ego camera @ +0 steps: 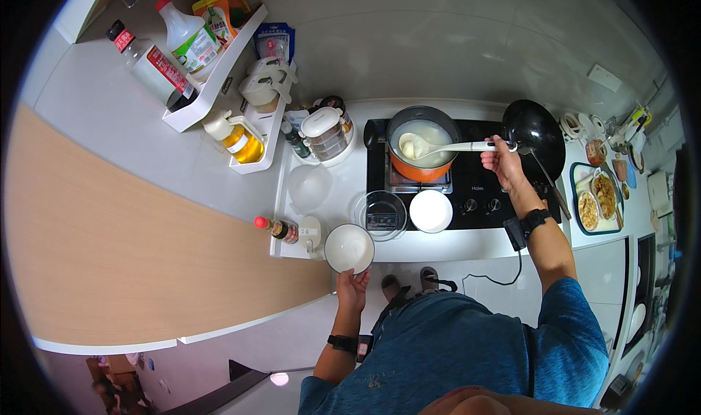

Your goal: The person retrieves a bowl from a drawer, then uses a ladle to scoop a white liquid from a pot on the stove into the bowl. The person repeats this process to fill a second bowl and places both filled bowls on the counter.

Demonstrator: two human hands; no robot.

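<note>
My right hand (502,162) grips the far end of a white ladle (465,147) over the hob. The ladle's bowl holds pale, whitish lumps of food (413,147) and is above an orange pot (420,169) of cloudy liquid. My left hand (351,291) holds a white bowl (349,248) with a dark rim by its near edge, in front of the counter. Its inside looks empty. Close to that bowl stand a clear glass bowl (358,212) and another white bowl (431,211), both at the hob's front edge.
A black wok (531,135) sits on the hob's right side, its handle reaching forward. Left of the hob are a seasoning caddy (327,141), a translucent bowl (309,187) and a red-capped bottle (278,229). A tray (576,182) with food dishes lies right. Bottles fill a wall shelf (233,53).
</note>
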